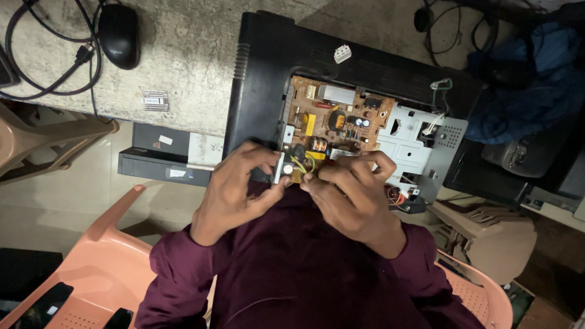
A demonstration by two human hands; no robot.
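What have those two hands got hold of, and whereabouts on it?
Both hands pinch the near edge of the brown circuit board in the opened black device: left hand at the metal piece on its corner, right hand at the yellow wires.

Electronics repair shop: opened monitor (268, 67), PCB (332, 119)

- A small white label (165, 140) is seen on a flat black box (159, 143) below the bench edge.
- A second white label (177, 173) is stuck on the long black box (161, 166) beneath it.
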